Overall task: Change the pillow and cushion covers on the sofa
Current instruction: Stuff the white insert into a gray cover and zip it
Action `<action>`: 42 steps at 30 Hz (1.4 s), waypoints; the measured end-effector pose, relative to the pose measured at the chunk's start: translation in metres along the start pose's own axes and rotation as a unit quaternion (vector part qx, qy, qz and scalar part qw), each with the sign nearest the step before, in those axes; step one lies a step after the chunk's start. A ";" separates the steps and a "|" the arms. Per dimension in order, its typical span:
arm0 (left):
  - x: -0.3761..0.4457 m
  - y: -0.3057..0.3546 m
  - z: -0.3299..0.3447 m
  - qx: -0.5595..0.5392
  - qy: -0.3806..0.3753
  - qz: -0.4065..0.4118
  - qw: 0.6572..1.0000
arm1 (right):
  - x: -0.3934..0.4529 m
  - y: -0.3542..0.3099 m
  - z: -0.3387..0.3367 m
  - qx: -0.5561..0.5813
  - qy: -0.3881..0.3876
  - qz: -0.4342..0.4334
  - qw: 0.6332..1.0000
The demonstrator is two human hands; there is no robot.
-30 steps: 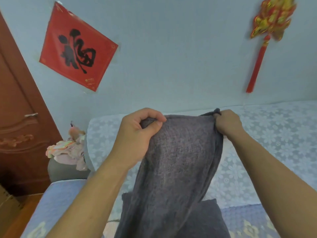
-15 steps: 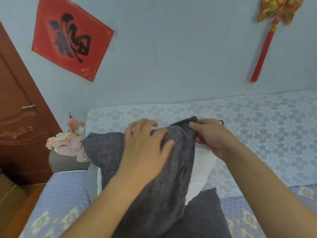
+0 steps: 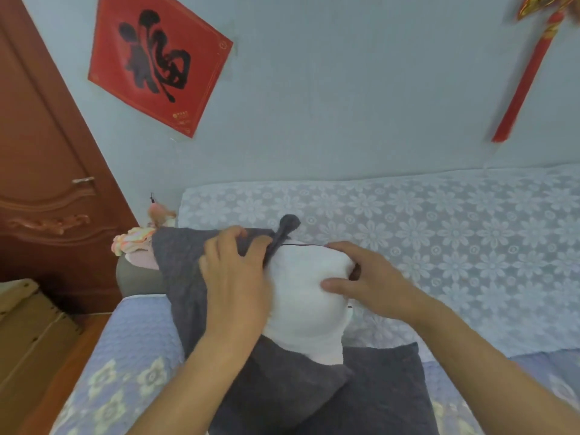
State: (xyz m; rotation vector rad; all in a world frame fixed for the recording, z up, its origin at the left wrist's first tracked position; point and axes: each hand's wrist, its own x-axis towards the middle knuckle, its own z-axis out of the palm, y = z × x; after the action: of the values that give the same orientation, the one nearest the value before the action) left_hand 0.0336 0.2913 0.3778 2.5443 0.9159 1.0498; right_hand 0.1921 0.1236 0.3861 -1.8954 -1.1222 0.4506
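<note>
Cushion cover: the dark grey cover (image 3: pixel 188 277) sat at the centre of the frame, drawn over the left part of a white insert (image 3: pixel 307 296), whose right half was bare.
Place: both rested on the blue patterned sofa (image 3: pixel 131 350), above a second grey cushion (image 3: pixel 386 390) at lower centre.
Left hand: the left hand (image 3: pixel 233 277) lay over the cover's edge at centre, fingers curled into the grey cloth where it met the white; it appeared to grip that edge.
Right hand: the right hand (image 3: pixel 361 277) sat just right of centre, fingers bent round the insert's bare corner, thumb pressed into the white face.
Seam: a dark line, probably the zip edge, ran from a bunched grey tip (image 3: pixel 287 227) toward the right hand.
Step, as judged: working the cover along the insert; whether on or off could not be told from this moment alone.
Doing it well: compress the corner with the right hand so the opening passes without strain.
Also: pull the cloth evenly along both edges, not from one bunched point.
Risk: the filling could snag on the zip.
Backdrop: a red wall hanging (image 3: pixel 157 61) was at upper left.
</note>
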 end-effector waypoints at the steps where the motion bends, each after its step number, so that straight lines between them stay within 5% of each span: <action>1: -0.004 0.004 0.000 -0.052 0.008 -0.021 0.998 | 0.003 -0.004 0.019 0.011 0.053 -0.006 0.999; 5: -0.019 -0.016 0.006 -0.013 0.047 -0.015 0.999 | 0.019 -0.009 0.054 -0.079 0.170 -0.058 0.981; 11: -0.018 -0.053 0.000 0.071 -0.019 -0.055 0.996 | 0.015 -0.022 0.058 0.016 0.046 -0.038 0.998; 15: -0.004 -0.042 -0.015 0.010 0.038 -0.106 0.994 | 0.011 -0.039 0.067 -0.041 0.039 -0.056 0.997; 21: -0.021 0.025 -0.033 -0.090 0.041 0.000 0.995 | 0.036 -0.032 0.100 -0.202 0.096 -0.074 0.972; 24: -0.027 -0.001 -0.027 -0.206 0.041 -0.088 0.974 | 0.027 -0.021 0.101 -0.168 0.117 -0.045 0.978; 28: -0.027 -0.016 -0.034 -0.269 0.070 -0.166 0.946 | 0.000 -0.028 0.111 -0.107 0.095 -0.135 0.980; 32: -0.023 0.003 -0.044 -0.237 0.087 -0.050 0.966 | -0.004 -0.042 0.132 -0.108 0.040 -0.137 0.984; 36: 0.013 0.028 -0.059 -0.209 0.119 0.118 0.964 | 0.029 -0.079 0.108 -0.130 0.214 -0.086 0.964; 40: 0.059 0.005 -0.079 -0.082 0.186 0.010 0.979 | 0.005 -0.118 0.060 -0.055 0.175 -0.154 0.971; 42: 0.064 -0.006 -0.078 -0.049 0.158 -0.021 0.986 | -0.008 -0.112 0.063 -0.055 0.114 -0.169 0.977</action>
State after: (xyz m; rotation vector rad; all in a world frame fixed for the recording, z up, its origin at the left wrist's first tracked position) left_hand 0.0108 0.3351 0.4662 2.3074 0.9602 1.4770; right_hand 0.0868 0.1727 0.4421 -1.7503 -1.3023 -0.0190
